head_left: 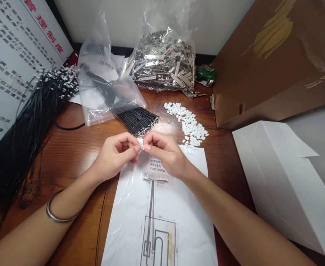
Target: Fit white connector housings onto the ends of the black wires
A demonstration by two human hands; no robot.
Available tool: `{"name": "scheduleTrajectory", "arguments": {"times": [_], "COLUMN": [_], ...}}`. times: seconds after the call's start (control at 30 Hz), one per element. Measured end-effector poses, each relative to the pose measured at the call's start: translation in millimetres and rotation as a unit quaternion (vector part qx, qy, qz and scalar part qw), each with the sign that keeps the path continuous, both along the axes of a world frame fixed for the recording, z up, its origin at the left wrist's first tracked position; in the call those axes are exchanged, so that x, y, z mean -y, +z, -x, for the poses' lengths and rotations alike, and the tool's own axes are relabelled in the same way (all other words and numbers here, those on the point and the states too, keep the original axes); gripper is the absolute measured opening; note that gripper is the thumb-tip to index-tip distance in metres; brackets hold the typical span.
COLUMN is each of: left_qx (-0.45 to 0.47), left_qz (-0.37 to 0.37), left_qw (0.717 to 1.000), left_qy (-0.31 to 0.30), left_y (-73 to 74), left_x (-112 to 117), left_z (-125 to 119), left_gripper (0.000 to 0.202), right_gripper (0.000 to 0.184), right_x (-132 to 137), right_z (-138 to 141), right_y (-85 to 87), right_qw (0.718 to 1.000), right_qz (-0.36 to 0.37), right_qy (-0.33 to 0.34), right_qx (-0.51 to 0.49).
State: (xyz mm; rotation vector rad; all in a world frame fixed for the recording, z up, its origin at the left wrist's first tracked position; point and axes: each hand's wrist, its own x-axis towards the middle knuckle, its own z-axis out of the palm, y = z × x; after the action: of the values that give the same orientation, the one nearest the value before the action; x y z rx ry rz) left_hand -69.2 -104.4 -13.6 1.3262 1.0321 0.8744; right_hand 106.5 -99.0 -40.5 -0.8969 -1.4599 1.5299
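Above the top of a printed paper sheet (pixel 129 221), my left hand (pixel 120 149) and my right hand (pixel 165 151) meet fingertip to fingertip. Both are closed in a pinch on a small white connector housing (pixel 141 143), mostly covered by the fingers. Just beyond them lie the metal-tipped ends of a bundle of black wires (pixel 137 119), which runs back into a clear plastic bag (pixel 93 74). A loose pile of white connector housings (pixel 191 125) is spread to the right, beyond my right hand.
Many black wires with white ends (pixel 32 122) hang in a thick bundle at the left. A clear bag of flat metal clips (pixel 165 62) and a green tape measure (pixel 206 75) are at the back. A brown box (pixel 251 81) and folded white card (pixel 278 184) stand right.
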Motion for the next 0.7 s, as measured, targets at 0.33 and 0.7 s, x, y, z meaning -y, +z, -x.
{"name": "scheduleTrajectory", "arguments": {"times": [0.33, 0.7], "left_qx": [-0.023, 0.013], "left_qz": [0.009, 0.023], "left_qw": [1.000, 1.000], "left_qy": [0.003, -0.010], "left_y": [0.8, -1.8], "left_x": [0.8, -2.2], "left_z": [-0.8, 3.7], "left_gripper": [0.010, 0.014], "right_gripper": [0.018, 0.015], "right_x": [0.5, 2.3], "right_z": [0.3, 2.6], "right_y": [3.6, 3.7], "right_qw": [0.999, 0.999], "right_qz": [-0.011, -0.004], "right_qy": [0.009, -0.048], "right_qx": [0.045, 0.014]}}
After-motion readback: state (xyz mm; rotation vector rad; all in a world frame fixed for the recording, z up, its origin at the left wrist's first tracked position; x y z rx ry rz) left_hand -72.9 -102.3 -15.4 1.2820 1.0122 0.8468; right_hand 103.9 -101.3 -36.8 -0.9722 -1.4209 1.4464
